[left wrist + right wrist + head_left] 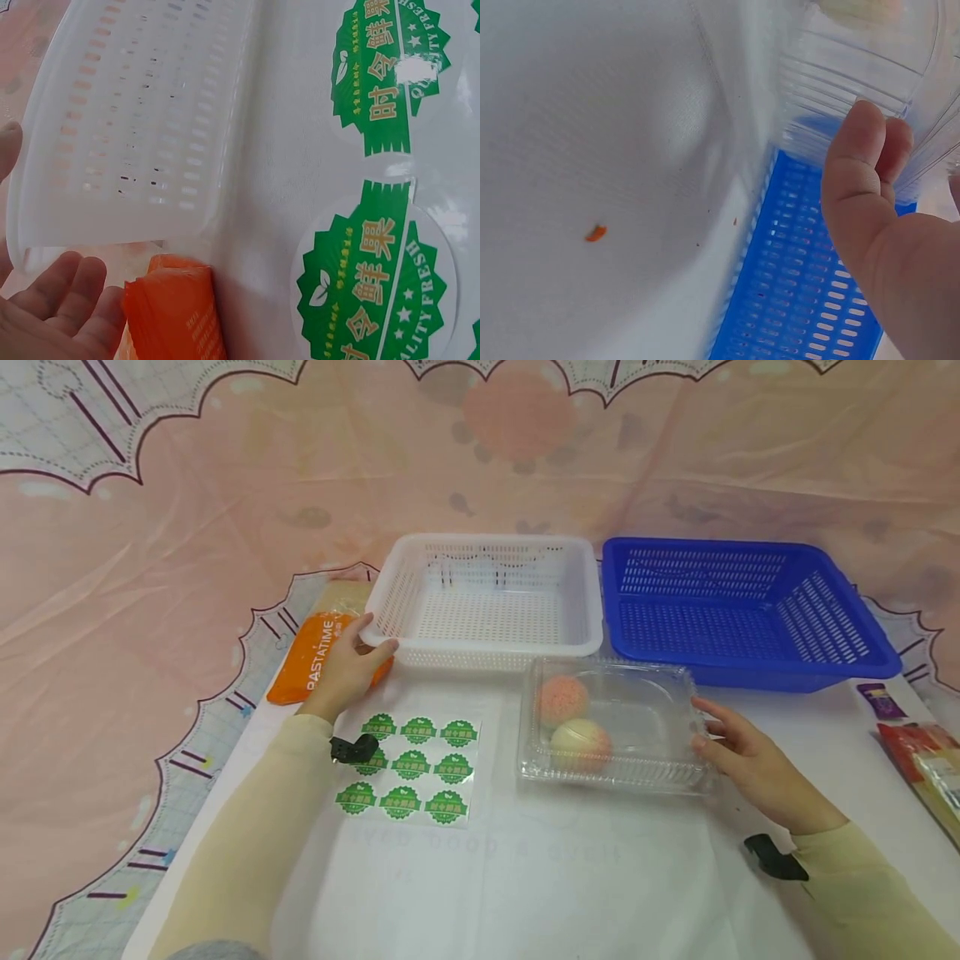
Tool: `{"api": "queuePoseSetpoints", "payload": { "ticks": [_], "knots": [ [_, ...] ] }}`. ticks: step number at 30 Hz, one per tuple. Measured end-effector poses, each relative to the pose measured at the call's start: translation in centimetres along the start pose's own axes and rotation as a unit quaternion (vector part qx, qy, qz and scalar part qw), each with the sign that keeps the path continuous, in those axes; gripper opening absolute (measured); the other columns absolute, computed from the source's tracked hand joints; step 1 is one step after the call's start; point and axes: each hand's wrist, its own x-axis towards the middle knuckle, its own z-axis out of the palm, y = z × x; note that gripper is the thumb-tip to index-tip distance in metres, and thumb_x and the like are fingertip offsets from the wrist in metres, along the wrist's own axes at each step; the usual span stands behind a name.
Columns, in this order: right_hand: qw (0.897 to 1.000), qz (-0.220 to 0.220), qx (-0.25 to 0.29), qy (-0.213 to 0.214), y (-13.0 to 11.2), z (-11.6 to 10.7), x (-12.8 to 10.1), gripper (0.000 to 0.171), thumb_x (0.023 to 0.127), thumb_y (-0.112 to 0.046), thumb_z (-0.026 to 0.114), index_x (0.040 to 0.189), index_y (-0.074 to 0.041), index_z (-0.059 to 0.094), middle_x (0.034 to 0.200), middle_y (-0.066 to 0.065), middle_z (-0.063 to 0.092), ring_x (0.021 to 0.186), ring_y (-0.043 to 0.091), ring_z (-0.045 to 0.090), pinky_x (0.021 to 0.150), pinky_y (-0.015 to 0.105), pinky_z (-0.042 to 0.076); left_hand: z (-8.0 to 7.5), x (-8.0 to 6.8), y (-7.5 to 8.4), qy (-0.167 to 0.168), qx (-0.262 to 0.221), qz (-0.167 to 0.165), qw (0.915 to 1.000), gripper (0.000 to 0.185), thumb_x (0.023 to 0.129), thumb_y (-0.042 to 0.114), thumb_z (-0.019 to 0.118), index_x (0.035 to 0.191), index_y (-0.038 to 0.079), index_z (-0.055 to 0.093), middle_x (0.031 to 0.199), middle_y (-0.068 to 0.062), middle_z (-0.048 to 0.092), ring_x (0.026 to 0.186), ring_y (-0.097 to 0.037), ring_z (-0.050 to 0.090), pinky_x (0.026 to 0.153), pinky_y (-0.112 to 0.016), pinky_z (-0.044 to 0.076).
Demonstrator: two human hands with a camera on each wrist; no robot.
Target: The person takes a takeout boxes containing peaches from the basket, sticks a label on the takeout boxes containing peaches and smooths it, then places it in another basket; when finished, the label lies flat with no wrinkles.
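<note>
My left hand [371, 652] rests against the front-left corner of an empty white slotted basket [487, 652], with the thumb on its front wall and relaxed fingers above an orange "PASTATIME" packet [311, 660]. The left wrist view shows this hand [52, 300] beside the basket [135, 127] and packet [176, 311]. My right hand [705, 731] touches the right side of a closed clear plastic box [645, 727] holding two peach-coloured fruits [562, 697] [581, 745]. In the right wrist view its thumb [862, 172] lies against the box wall [855, 67].
A sheet of green round stickers [408, 766] lies between my arms. An empty blue basket [750, 610] stands right of the white one, behind the box. Snack packets [926, 768] lie at the table's right edge. An orange crumb [595, 233] sits on the white cloth.
</note>
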Motion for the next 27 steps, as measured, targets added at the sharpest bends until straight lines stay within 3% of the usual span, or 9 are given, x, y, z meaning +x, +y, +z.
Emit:
{"api": "queuePoseSetpoints", "payload": {
  "ticks": [3,9,16,23,24,27],
  "knots": [
    [1.0,-0.011,0.004,0.006,0.1,0.0,0.1,0.06,0.105,-0.015,0.052,0.156,0.002,0.024,0.138,0.037,0.04,0.103,-0.01,0.049,0.08,0.009,0.044,-0.1,-0.1,0.0,0.001,-0.004,-0.002,1.0,0.084,0.097,0.044,0.065,0.161,0.016,0.019,0.152,-0.017,0.04,0.133,-0.032,0.045,0.111,-0.044,0.038],
    [1.0,-0.011,0.0,-0.001,0.1,-0.2,0.1,0.061,0.106,-0.017,0.052,0.157,-0.001,0.023,0.142,0.036,0.038,0.107,-0.006,0.049,0.082,0.009,0.044,-0.1,-0.2,-0.1,0.001,0.002,0.004,1.0,0.083,0.097,0.044,0.065,0.161,0.016,0.02,0.149,-0.019,0.044,0.133,-0.033,0.046,0.111,-0.045,0.038],
    [1.0,-0.01,-0.026,-0.009,-0.2,-0.7,-0.1,0.062,0.106,-0.019,0.053,0.158,-0.004,0.024,0.149,0.036,0.033,0.122,0.026,0.051,0.083,0.008,0.043,-0.3,-0.3,-0.2,-0.008,0.001,0.0,1.0,0.081,0.097,0.044,0.064,0.161,0.018,0.021,0.148,-0.019,0.042,0.134,-0.034,0.043,0.111,-0.046,0.038],
    [0.998,-0.009,-0.06,0.002,-1.2,-1.8,-0.3,0.067,0.105,-0.021,0.055,0.16,-0.006,0.02,0.154,0.03,0.032,0.129,0.042,0.046,0.082,0.004,0.039,-1.1,-0.7,-0.4,-0.016,0.009,-0.009,0.9998,0.076,0.097,0.049,0.061,0.16,0.022,0.028,0.155,-0.016,0.034,0.139,-0.035,0.038,0.111,-0.046,0.038],
    [0.998,-0.013,-0.065,0.006,-1.4,-1.9,-0.3,0.067,0.105,-0.022,0.055,0.16,-0.006,0.02,0.155,0.029,0.031,0.131,0.041,0.045,0.082,0.003,0.038,-1.2,-0.8,-0.4,-0.016,0.01,-0.008,0.9998,0.076,0.097,0.05,0.061,0.16,0.022,0.028,0.156,-0.016,0.034,0.14,-0.035,0.037,0.111,-0.046,0.038],
    [0.997,-0.04,-0.061,0.025,-2.1,-2.0,-0.3,0.066,0.104,-0.017,0.056,0.158,-0.002,0.022,0.156,0.027,0.03,0.131,0.016,0.046,0.085,0.002,0.038,-1.5,-1.2,-0.4,-0.011,0.011,-0.001,0.9999,0.076,0.097,0.049,0.062,0.159,0.019,0.03,0.154,-0.016,0.037,0.139,-0.034,0.038,0.111,-0.046,0.038]
  ]
}}
